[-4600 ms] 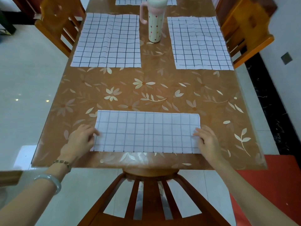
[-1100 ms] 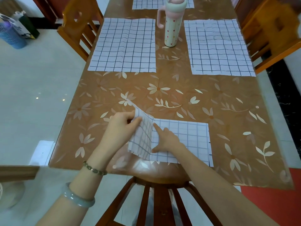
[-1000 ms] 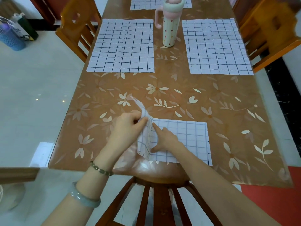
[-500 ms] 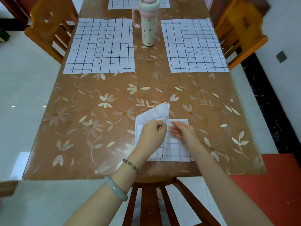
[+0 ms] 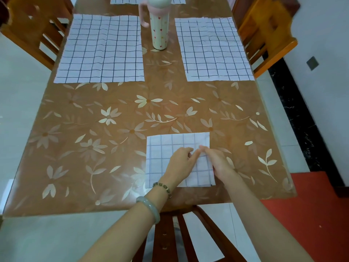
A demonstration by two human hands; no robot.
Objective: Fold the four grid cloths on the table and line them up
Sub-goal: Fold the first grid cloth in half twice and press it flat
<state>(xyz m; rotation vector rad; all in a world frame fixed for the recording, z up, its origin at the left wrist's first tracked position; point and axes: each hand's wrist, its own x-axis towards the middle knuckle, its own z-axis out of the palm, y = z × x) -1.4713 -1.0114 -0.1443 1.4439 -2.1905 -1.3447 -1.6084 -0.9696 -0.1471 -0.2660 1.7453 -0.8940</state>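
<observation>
Folded grid cloth (image 5: 164, 148): lies flat on the counter (image 5: 85, 148), close to the near edge and right of centre. Outline is roughly square, with the grid lines faint on the upper face.

Left hand (image 5: 179, 163): rests on the folded cloth, reaching in from the near edge. The fingers are bent, with the tips down on the fabric near the cloth's middle. The view does not resolve whether they nip a layer or only press, so I cannot tell the grip. There is a beaded bracelet (image 5: 163, 187) at the wrist and a pale bangle (image 5: 149, 206) further up the forearm.

Right hand (image 5: 217, 161): lies over the cloth's right edge. The fingers are straight and laid flat on the fabric, gripping nothing. Its fingertips nearly meet the left thumb.

Other cloths, all spread flat and unfolded:
- left cloth (image 5: 102, 50), far left of the counter
- right cloth (image 5: 213, 50), far right, well apart from the left one
- a fourth cloth (image 5: 128, 0), cut off by the top of the frame

Tumbler (image 5: 159, 29): upright between the left and right cloths. It has a pale body with small red marks and a pink handle facing left.

Surroundings: a wooden chair stands at each long side, left chair (image 5: 35, 27) and right chair (image 5: 268, 35). A third chair (image 5: 170, 233) is at the near end under the arms. A red mat (image 5: 311, 214) lies on the floor at lower right.
</observation>
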